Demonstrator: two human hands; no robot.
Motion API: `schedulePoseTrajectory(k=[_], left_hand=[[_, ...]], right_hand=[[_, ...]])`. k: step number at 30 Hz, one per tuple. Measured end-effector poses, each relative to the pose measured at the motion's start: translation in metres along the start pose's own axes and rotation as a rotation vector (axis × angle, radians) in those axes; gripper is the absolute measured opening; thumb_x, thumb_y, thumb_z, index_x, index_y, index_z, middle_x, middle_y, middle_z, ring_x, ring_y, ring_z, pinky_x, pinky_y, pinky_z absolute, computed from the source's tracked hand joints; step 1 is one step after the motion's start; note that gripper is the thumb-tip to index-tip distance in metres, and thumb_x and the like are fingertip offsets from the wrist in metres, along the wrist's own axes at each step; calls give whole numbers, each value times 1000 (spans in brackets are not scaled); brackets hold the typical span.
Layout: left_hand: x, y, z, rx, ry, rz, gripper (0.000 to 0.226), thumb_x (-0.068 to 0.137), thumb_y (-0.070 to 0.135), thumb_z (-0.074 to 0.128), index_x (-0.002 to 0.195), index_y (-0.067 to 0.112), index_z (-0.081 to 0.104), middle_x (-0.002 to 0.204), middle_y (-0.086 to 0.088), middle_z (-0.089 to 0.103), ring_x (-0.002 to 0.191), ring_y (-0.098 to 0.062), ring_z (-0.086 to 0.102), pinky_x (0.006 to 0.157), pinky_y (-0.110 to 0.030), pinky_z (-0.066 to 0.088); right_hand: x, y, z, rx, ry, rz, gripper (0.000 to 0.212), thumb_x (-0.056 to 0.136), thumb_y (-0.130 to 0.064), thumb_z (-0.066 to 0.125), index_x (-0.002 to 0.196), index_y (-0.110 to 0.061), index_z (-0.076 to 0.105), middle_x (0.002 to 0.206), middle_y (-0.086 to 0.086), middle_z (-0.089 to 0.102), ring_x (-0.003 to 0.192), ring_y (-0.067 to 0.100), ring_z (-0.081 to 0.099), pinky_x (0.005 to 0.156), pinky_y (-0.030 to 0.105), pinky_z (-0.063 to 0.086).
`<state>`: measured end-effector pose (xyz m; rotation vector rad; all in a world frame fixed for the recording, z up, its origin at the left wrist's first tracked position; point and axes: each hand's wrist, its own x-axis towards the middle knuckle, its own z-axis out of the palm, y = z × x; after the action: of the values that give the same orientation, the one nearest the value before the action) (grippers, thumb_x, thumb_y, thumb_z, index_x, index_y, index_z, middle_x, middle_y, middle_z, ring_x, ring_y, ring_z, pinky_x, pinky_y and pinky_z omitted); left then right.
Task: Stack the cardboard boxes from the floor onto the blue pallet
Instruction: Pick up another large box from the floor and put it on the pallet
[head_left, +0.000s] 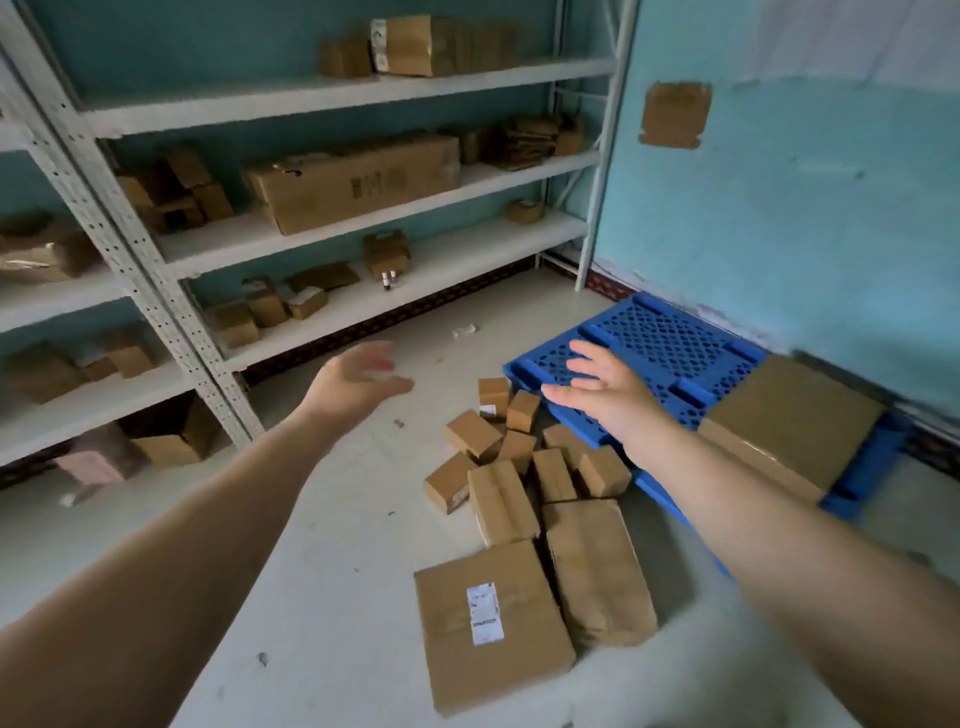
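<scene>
Both our hands hung spread and held nothing: left hand (358, 382) over the floor (322, 519), right hand (605, 392) above the blue pallet (654, 338). Cardboard boxes (524, 488) lay scattered beside the pallet; one large box (789, 421) sat on it.

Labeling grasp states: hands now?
Left hand: open, fingers spread, holding nothing.
Right hand: open, fingers straight, holding nothing.

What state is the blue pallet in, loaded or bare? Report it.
Partly loaded. One large cardboard box sits on the blue pallet; the rest of its grid shows bare. Other boxes lie on the floor.
</scene>
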<state>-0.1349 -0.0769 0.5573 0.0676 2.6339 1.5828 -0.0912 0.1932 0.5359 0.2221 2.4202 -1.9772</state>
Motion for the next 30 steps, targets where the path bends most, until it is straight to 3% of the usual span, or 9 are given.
schedulePoseTrajectory(k=[4,8,16,20,23,30], left_hand=[[1,-22,6,18,-96,-2,48,78,20,70,123,22,53,116,0,58,101,-18,58,77,-21,43],[10,-35,18,28,-131,-9,49,78,18,71,124,18,54,114,-3,58,106,-26,58,86,-31,43],[26,-101,66,80,-167,-87,53,77,19,72,126,20,52,116,-3,58,101,-23,59,82,-31,46],[36,-187,111,77,-192,-206,56,74,18,75,125,21,53,117,-6,58,101,-26,59,82,-33,48],[39,-263,158,45,-198,-286,56,72,18,76,123,23,55,118,-4,58,102,-25,59,75,-29,44],[29,-447,273,173,-273,-367,62,74,29,71,131,30,47,131,1,54,113,-19,53,82,-24,37]], right_hand=[[-23,24,14,-20,82,87,76,74,-24,77,139,-27,37,143,1,43,125,18,45,99,33,38],[-25,46,21,-59,90,137,76,73,-27,77,138,-28,38,141,-1,44,123,16,46,103,36,37],[3,121,22,-151,27,210,82,70,-29,80,140,-31,35,142,-3,43,116,10,44,98,32,35],[17,205,34,-273,15,258,89,66,-37,81,141,-30,33,141,-5,44,122,11,43,105,39,34],[27,284,47,-409,-28,248,85,68,-44,77,140,-31,34,137,-9,46,123,11,43,99,33,33],[50,488,91,-475,-61,352,86,67,-38,79,140,-26,36,138,-4,48,121,13,47,92,27,34]])
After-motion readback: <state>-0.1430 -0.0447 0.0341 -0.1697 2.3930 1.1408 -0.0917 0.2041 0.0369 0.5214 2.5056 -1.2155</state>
